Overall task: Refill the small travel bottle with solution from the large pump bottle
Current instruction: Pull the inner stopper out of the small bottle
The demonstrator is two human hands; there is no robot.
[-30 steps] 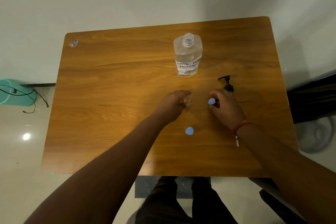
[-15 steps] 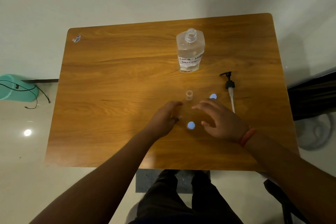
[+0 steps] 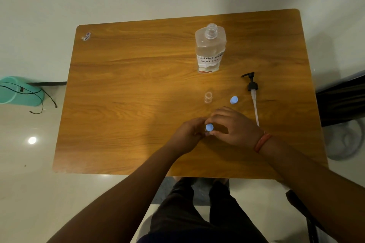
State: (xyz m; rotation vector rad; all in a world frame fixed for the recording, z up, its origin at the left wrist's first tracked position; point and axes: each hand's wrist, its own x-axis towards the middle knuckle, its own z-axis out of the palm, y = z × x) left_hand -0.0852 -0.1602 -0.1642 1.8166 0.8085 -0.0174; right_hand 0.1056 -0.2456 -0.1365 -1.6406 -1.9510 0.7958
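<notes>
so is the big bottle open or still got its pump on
Open: the large bottle shows a bare threaded neck, and the pump lies on the table beside it.

The scene was dim and warm-toned, the picture soft and slightly grainy. A bright lamp reflection (image 3: 32,140) glared on the glossy floor (image 3: 29,173) at left. The hands (image 3: 212,133) cast a faint shadow on the worktop (image 3: 128,77). Wide-angle distortion bowed the worktop's edges, and the corners of the frame darkened.
</notes>
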